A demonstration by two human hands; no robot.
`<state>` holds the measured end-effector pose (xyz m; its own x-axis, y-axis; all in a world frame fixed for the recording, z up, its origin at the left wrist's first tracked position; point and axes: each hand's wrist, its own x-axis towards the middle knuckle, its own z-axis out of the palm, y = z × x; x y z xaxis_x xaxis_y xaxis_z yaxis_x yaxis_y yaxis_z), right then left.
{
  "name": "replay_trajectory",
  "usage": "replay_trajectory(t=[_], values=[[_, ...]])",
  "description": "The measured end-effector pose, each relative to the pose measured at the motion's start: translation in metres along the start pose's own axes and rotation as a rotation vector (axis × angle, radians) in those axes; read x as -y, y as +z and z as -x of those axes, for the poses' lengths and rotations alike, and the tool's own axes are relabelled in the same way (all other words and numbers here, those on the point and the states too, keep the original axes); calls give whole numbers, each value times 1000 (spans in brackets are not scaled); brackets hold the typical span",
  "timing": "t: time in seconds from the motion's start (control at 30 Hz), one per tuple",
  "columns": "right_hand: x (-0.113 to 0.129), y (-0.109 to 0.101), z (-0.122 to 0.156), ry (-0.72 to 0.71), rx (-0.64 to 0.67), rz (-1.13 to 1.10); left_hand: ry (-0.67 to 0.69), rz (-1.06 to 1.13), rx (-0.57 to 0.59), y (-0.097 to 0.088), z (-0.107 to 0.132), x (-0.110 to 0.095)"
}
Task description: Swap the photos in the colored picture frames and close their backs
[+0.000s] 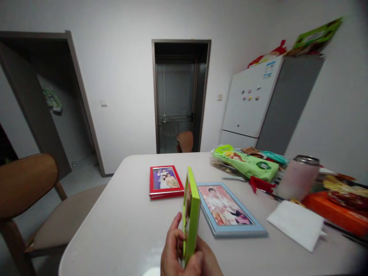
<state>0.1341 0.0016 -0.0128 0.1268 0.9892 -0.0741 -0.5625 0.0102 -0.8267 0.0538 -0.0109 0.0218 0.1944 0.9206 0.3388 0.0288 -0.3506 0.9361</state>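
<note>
A lime-green photo frame (192,212) stands upright on edge above the white table (126,226), held from both sides. My left hand (172,249) grips its left face with fingers curled round the lower edge. My right hand (208,260) presses against its right side at the bottom. A light-blue photo frame (230,209) lies flat just right of it. A red photo frame (166,181) lies flat farther back.
A white cloth (297,224), a pink steel-lidded tumbler (299,176), a green packet (247,161), red-handled scissors (260,184) and an orange tray (336,214) crowd the right side. A wooden chair (31,203) stands left. A fridge (258,103) and two doorways lie behind.
</note>
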Motion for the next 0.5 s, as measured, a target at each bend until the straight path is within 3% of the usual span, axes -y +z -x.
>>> replay_trajectory(t=[0.1,0.2,0.27,0.33,0.5], values=[[36,-28,-11,-86,-149,11,-49,287,-42,14,-20,-16],[87,-82,-36,-60,-256,385,-114,489,32,27,-42,-17],[118,-118,-56,-46,-307,786,-193,522,106,42,-52,-6],[140,-147,-73,-55,-340,914,-267,488,140,62,-59,11],[150,-184,-95,-109,-411,1178,-349,378,154,101,-66,48]])
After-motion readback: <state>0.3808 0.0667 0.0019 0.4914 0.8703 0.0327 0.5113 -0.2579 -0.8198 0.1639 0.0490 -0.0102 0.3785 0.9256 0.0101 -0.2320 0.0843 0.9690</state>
